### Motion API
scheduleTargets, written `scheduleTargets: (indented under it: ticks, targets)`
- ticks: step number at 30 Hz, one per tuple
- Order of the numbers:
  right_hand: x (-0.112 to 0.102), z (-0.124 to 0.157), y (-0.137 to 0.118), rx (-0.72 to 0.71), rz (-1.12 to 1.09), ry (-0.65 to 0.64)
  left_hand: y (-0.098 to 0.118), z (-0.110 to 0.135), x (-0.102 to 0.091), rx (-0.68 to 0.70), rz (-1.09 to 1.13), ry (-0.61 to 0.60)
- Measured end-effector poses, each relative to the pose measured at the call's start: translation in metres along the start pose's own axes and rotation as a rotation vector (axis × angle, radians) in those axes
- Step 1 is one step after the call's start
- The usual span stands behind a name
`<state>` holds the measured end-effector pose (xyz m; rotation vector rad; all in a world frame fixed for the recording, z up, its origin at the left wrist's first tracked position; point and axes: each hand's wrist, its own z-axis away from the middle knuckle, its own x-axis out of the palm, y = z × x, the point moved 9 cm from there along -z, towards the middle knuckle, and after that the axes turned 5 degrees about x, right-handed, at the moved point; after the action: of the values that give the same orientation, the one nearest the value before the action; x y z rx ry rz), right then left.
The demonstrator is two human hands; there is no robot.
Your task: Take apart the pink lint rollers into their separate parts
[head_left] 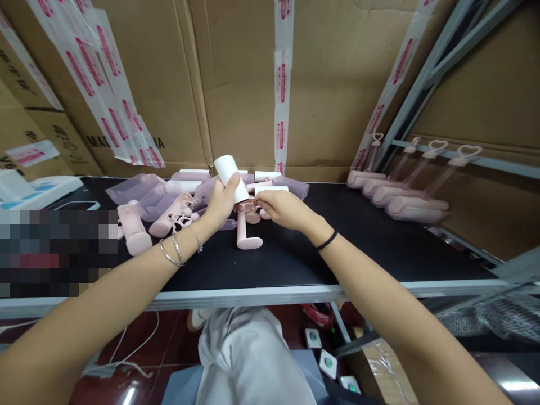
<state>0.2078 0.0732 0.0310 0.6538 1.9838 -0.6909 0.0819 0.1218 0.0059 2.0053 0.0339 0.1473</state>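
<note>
My left hand (221, 201) is wrapped round a white roll (226, 170), shaped like a lint roller refill and held tilted above the black table. My right hand (284, 208) is closed in a pinch at the roll's lower end; its fingertips hide what they hold. Just below both hands, a pale pink L-shaped part (242, 228) rests on the table. Behind and to the left lie purple translucent sleeves (137, 188), more white rolls (185, 187), pink half-round cases (135, 228) and small pink heart-shaped pieces (185, 216).
Several pink rollers with heart-shaped handles (417, 207) lean against a metal rail at the right. Tall cardboard boxes (240, 84) wall off the back. A white and blue device (54, 188) stands at the far left. The table's metal edge (261, 295) runs in front.
</note>
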Motion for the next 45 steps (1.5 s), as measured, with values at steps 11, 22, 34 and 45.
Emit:
scheduleTargets:
  ticks: [11, 22, 34, 45]
  targets:
    - [-0.001, 0.001, 0.004, 0.105, -0.003, 0.061, -0.008, -0.001, -0.001, -0.003, 0.024, 0.008]
    - [-0.043, 0.013, 0.051, 0.466, -0.202, 0.337, 0.030, 0.033, 0.050, 0.303, -0.515, -0.655]
    - [-0.017, 0.046, 0.129, 0.898, 0.157, -0.239, 0.011, 0.045, 0.018, -0.003, -1.240, -1.034]
    - [-0.020, 0.009, 0.033, 0.256, 0.049, -0.085, -0.002, 0.035, 0.014, 0.066, -1.151, -1.033]
